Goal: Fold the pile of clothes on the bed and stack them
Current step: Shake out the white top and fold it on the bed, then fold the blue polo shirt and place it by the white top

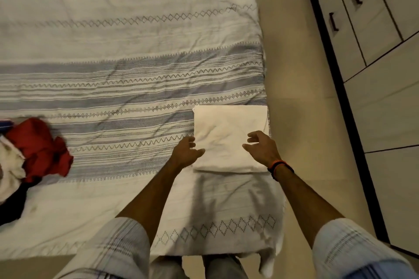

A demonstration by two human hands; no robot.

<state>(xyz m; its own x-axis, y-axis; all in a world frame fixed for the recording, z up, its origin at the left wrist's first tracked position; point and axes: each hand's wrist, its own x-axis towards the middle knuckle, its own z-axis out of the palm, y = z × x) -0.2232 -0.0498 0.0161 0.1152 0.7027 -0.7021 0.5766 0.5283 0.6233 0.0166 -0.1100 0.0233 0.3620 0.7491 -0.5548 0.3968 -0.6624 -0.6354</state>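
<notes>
A folded white cloth (229, 138) lies on the bed (113, 52). Both hands, left (187, 150) and right (260, 147), hover over it, fingers loosely spread, holding nothing. A pile (34, 149) sits far left.

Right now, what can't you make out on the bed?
All from the head view:
- The unfolded pile: cut off by the left edge; count unknown.
- Dark garment: mostly under the red cloth and off-frame.
- Folded white cloth: layers and garment type can't be told from above.
- Left hand and right hand: contact with the cloth unclear.
</notes>
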